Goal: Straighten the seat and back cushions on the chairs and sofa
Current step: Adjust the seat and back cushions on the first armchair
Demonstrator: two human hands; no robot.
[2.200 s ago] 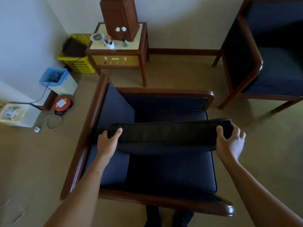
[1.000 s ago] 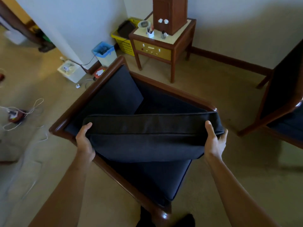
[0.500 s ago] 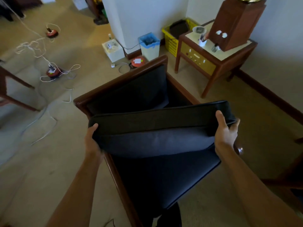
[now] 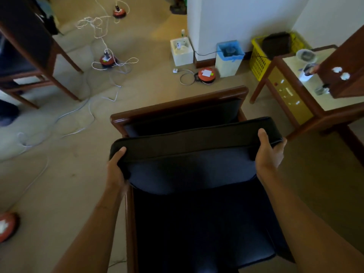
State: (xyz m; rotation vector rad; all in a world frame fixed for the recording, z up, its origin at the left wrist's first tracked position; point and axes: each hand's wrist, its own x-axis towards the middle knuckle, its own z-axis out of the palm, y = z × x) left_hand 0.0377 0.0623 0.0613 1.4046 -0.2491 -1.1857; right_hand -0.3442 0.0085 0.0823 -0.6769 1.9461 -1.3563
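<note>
The dark blue armchair with a brown wooden frame (image 4: 177, 107) was under the person's arms. Both hands held one dark blue square seat cushion (image 4: 193, 166) up over the chair seat. The left hand (image 4: 116, 168) had its fingers wrapped tight round the left corner, and the right hand (image 4: 268, 152) was wrapped round the right corner. It would work best to keep the cushion flat, push it back until it touched the chair back beyond the fingers, then press it down. There were two hands, one cushion in them, one chair beneath them, and three round orange cable reels (image 4: 206, 75) on the floor.
</note>
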